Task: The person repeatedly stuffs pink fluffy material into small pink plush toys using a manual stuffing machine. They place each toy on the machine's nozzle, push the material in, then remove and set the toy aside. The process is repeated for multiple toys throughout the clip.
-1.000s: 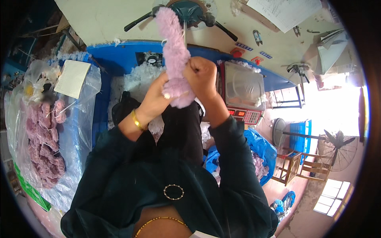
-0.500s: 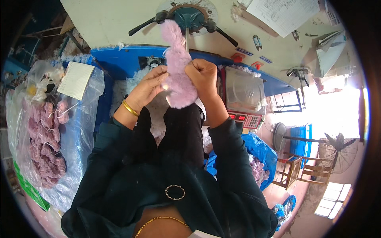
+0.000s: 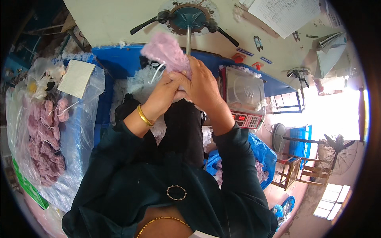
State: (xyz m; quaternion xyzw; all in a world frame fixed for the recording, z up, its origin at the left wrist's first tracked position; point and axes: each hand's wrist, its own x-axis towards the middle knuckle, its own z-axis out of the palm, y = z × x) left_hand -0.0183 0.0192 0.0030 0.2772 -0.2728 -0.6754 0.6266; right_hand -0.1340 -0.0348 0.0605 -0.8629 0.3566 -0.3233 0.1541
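Note:
Both of my hands are closed round the lower part of a fluffy lilac plush toy (image 3: 168, 51), whose upper end flops to the left. My left hand (image 3: 162, 95) presses in from below, its thumb against the fabric. My right hand (image 3: 204, 85) wraps the right side, and the fingers of the two hands meet. A white strip or cord (image 3: 157, 73) sticks out of the plush beside my left hand. Just above my right hand, a thin metal tube (image 3: 188, 39) runs down from a green machine fitting (image 3: 190, 20); whether its end enters the plush is hidden.
White fluff (image 3: 139, 81) fills a blue bin (image 3: 115, 59) below the table. On the left, clear plastic holds lilac plush pieces (image 3: 45, 139) under a notepad (image 3: 76, 78). To the right are a scale (image 3: 248, 119), a blue bag (image 3: 268, 152) and red buttons (image 3: 238, 58).
The plush has turned and dropped toward me, its upper end now tipping left. My left hand has moved right to meet my right hand, and the white strip has come into view.

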